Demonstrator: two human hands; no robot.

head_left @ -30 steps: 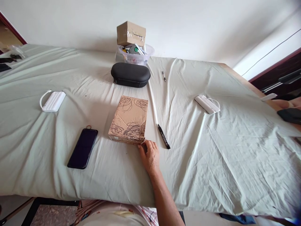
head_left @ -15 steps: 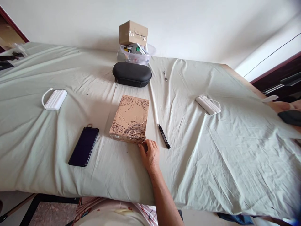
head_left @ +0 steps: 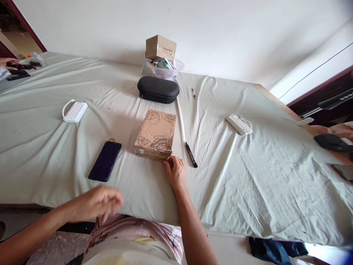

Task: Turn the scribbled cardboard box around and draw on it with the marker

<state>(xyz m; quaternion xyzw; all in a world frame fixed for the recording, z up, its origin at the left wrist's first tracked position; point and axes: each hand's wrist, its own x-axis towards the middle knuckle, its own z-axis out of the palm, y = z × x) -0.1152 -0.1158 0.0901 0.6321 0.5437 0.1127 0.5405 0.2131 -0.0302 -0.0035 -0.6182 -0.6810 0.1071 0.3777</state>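
A small cardboard box (head_left: 157,127) with black scribbled circles on its top lies flat on the cloth in front of me. My right hand (head_left: 175,170) pinches its near right corner between thumb and fingers. My left hand (head_left: 100,200) hangs above the table's near edge, slightly blurred, with loosely bent fingers and nothing in it. A black marker (head_left: 191,154) lies just right of the box, beyond my right hand. Nearest to my left hand is a dark phone (head_left: 105,161), flat on the cloth.
Behind the box are a black zip case (head_left: 158,89) and a clear plastic basin (head_left: 178,67) carrying another carton (head_left: 161,48). White power banks lie left (head_left: 75,112) and right (head_left: 239,124). A pen (head_left: 193,94) lies farther back. At far left, another person's hand (head_left: 9,62) shows.
My left hand has come into view from the lower left. The right hand keeps its place at the box's corner. The whole view has shifted slightly; another person's hand appears at far left.
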